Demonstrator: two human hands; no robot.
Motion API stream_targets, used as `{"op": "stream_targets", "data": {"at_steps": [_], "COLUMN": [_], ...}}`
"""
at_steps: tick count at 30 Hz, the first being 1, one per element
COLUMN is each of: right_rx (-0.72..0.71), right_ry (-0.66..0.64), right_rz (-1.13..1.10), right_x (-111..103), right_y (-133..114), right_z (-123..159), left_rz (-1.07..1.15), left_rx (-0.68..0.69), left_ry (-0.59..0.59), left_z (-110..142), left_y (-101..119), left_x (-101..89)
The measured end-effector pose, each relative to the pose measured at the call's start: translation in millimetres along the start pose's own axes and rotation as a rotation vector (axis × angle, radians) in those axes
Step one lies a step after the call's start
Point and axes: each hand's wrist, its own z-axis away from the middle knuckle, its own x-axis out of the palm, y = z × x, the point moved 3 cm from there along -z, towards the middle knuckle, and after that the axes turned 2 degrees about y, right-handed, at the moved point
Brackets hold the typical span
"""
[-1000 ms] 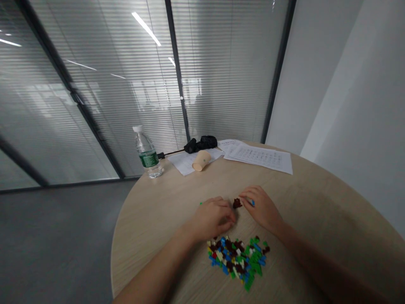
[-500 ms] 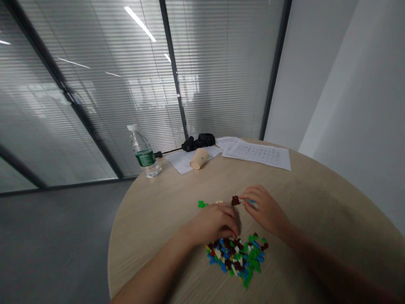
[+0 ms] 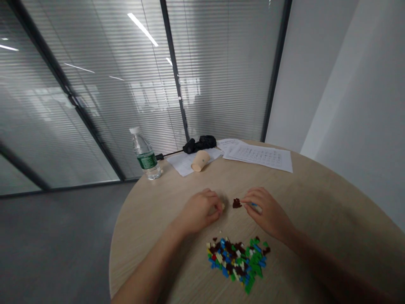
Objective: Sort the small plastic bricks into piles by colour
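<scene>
L grip (image 3: 198,210) curled, fingertips (image 3: 216,197) closed on small cream brick (image 3: 222,206), mostly hidden by them. R grip (image 3: 267,213) part open, fingers reaching toward L; thumb & index seem to pinch thin blue brick (image 3: 253,204), long axis approx. L–R, one end toward dark-brown brick clump (image 3: 236,203). Clump sits on round wood desk (image 3: 152,219) between both grips, touching neither; irregular, slightly longer L–R, no clear pointing dir. Nearer person, just below grips: loose brick pile (image 3: 237,261), mixed blue, green, brown, cream, yellow, red, wide on far side, narrowing to green end toward person. Far desk edge: upright water bottle (image 3: 144,155), paper cup (image 3: 200,161) on its side, printed sheets (image 3: 259,157), black cloth bundle (image 3: 201,144).
</scene>
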Motion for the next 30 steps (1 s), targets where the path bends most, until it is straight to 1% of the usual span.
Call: {"op": "stream_targets", "data": {"at_steps": [1, 4, 5, 7, 11, 16, 27, 30], "right_rx": [-0.004, -0.023, -0.028, -0.033, -0.054, -0.071, -0.091, -0.088], "right_ry": [-0.001, 0.008, 0.013, 0.022, 0.013, -0.043, -0.104, -0.139], "right_rz": [0.002, 0.001, -0.005, -0.018, -0.025, -0.009, -0.002, 0.014], "right_x": [-0.5, -2.9, -3.8, -5.3, -6.6, -7.5, -10.9, -11.3], "right_y": [-0.1, -0.4, -0.6, -0.9, -1.0, -3.0, -5.9, -5.0], "right_z": [0.0, 0.0, 0.0, 0.1, 1.0, 1.7, 0.5, 1.1], "left_rz": [-0.051, -0.170, -0.197, -0.225, -0.231, -0.224, -0.174, -0.139], "left_rx": [-0.095, -0.299, -0.345, -0.387, -0.375, -0.368, -0.368, -0.332], "left_ry": [0.019, 0.009, 0.002, -0.006, -0.017, -0.051, -0.013, -0.006], "left_z": [1.8, 8.3, 10.2, 12.3, 11.4, 8.8, 9.4, 9.0], "left_y": [-8.3, -30.2, -35.8, -43.4, -47.7, -46.8, -45.2, -45.3], "left_x": [-4.9, -13.0, -13.6, -12.1, -4.7, 1.2, 1.1, 4.1]}}
